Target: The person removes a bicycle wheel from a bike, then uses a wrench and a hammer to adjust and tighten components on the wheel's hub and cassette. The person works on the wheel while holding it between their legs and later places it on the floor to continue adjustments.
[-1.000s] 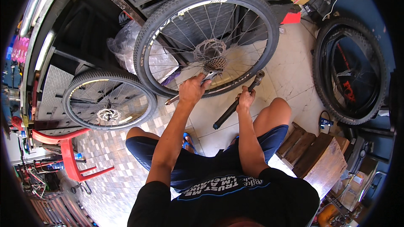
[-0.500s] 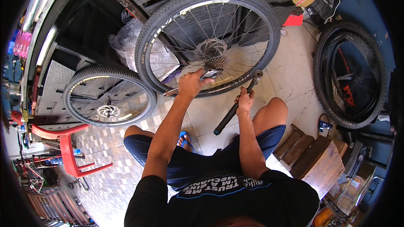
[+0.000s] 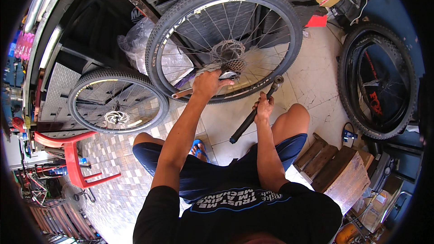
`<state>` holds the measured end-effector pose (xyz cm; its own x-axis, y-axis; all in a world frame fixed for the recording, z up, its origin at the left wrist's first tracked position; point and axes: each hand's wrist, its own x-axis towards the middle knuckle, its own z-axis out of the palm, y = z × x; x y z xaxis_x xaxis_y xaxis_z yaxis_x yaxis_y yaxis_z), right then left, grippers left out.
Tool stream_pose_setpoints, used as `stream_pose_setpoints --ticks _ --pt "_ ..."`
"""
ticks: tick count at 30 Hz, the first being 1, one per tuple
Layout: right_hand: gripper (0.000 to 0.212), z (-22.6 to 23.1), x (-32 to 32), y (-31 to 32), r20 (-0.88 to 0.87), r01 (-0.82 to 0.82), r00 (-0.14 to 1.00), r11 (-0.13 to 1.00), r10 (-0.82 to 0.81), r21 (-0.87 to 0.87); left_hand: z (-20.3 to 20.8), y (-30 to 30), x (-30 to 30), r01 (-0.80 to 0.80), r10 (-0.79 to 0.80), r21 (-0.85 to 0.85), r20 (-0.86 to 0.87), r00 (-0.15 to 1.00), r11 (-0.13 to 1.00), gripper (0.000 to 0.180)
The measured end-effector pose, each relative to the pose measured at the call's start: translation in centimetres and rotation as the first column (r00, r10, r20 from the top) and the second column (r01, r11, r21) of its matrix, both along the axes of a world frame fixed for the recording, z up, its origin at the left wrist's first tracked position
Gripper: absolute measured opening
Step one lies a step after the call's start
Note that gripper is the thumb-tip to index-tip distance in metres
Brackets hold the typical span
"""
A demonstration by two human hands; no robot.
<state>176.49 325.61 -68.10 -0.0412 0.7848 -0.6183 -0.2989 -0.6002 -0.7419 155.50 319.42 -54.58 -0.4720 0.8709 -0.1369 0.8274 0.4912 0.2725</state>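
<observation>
Black knobby rear wheel (image 3: 226, 40), both our hands at its cassette (image 3: 233, 66).

Our left hand (image 3: 209, 84) has its fingers curled shut around a chain whip (image 3: 187, 91), just below the cassette sprockets. Our right hand (image 3: 263, 107) has its fingers closed on a long black wrench (image 3: 253, 114), whose head rises past the fingers toward the hub. A smaller disc-brake wheel (image 3: 116, 107) stands well left of our left fingers, on the tiled floor (image 3: 316, 77).

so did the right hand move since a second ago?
No real move. The right hand stays wrapped around the long black wrench, just below the rim of the big wheel, beside the right knee, as before.
</observation>
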Motion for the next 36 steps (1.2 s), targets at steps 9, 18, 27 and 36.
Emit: stream_pose_setpoints --ticks 9,18,27,36 --pt "0.027 0.4 -0.2 -0.1 0.010 -0.017 1.000 0.999 0.017 -0.048 -2.6 -2.1 -2.6 0.212 -0.261 0.167 0.370 0.892 0.963 0.035" --pt "0.028 -0.4 0.2 0.0 0.001 -0.023 1.000 1.000 0.023 -0.002 -3.6 -1.7 -1.1 0.056 -0.128 0.214 0.338 0.932 0.975 0.043" --pt "0.030 0.0 0.4 0.0 0.004 -0.021 1.000 0.999 0.021 -0.042 -3.6 -1.0 0.6 -0.108 0.071 0.157 0.226 0.971 0.982 0.059" --pt "0.029 -0.2 -0.1 -0.4 -0.010 -0.038 0.999 0.998 0.038 -0.056 -4.7 -1.6 -0.5 -0.039 -0.083 0.396 0.288 0.954 0.917 0.050"
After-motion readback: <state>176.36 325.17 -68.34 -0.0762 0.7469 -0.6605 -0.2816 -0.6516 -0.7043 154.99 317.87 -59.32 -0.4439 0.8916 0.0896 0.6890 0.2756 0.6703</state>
